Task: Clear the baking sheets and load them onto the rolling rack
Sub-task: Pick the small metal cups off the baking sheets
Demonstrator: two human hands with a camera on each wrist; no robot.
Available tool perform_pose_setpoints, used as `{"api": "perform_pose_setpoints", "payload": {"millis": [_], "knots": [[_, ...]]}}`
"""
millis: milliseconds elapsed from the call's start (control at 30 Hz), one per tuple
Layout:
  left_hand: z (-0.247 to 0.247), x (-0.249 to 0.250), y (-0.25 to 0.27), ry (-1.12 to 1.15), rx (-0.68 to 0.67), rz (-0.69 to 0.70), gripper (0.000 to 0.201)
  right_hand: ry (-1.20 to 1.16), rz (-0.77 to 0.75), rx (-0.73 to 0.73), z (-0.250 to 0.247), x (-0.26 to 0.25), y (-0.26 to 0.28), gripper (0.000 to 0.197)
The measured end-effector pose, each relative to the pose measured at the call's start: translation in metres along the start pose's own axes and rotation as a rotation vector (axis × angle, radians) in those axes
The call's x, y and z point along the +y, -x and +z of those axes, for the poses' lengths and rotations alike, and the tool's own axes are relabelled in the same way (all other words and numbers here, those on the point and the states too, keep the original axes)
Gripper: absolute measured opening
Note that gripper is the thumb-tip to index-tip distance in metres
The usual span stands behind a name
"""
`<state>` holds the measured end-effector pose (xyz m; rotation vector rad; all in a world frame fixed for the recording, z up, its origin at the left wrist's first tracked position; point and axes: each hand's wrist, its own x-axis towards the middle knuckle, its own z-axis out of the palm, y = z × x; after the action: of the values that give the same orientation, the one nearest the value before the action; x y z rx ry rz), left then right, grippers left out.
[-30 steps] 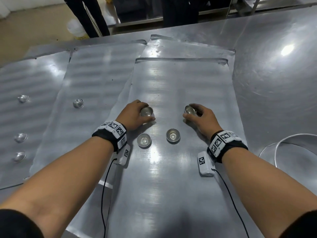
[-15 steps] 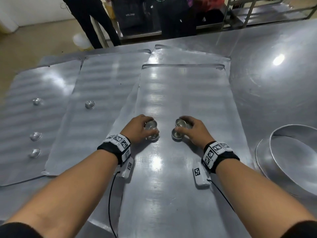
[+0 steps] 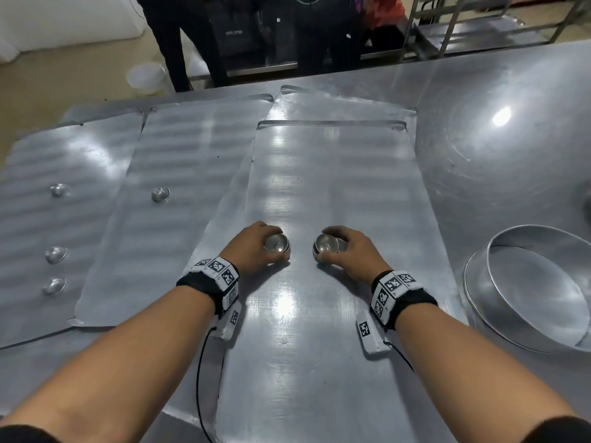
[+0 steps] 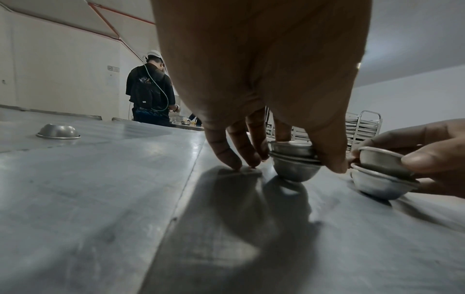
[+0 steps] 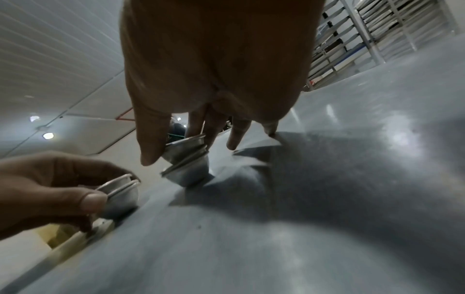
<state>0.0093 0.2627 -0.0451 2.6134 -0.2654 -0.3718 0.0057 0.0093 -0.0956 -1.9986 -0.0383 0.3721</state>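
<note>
Flat metal baking sheets lie side by side on the steel table; the middle sheet is under both hands. My left hand pinches a nested stack of small metal cups standing on that sheet. The left wrist view shows thumb and fingers around this stack. A little to its right, my right hand pinches a second nested stack, which tilts in the right wrist view. The two stacks stand apart. Each wrist view also shows the other hand with its cups.
Upturned cups sit on the left sheets: one on the nearer sheet, three on the far-left sheet. A large round pan lies at the right. People stand beyond the table's far edge. A rolling rack stands past it.
Both hands came toward me and closer together. Each carried one cup and has set it into one of the two cups that lay loose on the sheet, making two stacks.
</note>
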Motion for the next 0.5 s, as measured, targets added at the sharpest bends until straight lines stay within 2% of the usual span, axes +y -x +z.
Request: {"api": "perform_pose_setpoints", "payload": {"millis": [200, 367, 500], "knots": [[0.007, 0.003, 0.002, -0.054, 0.008, -0.019, 0.059, 0.175, -0.073, 0.07, 0.008, -0.003, 0.01, 0.067], [0.013, -0.002, 0.012, -0.041, 0.027, -0.022, 0.045, 0.365, -0.064, 0.085, 0.013, -0.006, 0.017, 0.063], [0.011, -0.008, 0.027, -0.007, 0.056, -0.039, 0.045, 0.317, -0.029, 0.093, 0.02, -0.01, 0.025, 0.063]]}}
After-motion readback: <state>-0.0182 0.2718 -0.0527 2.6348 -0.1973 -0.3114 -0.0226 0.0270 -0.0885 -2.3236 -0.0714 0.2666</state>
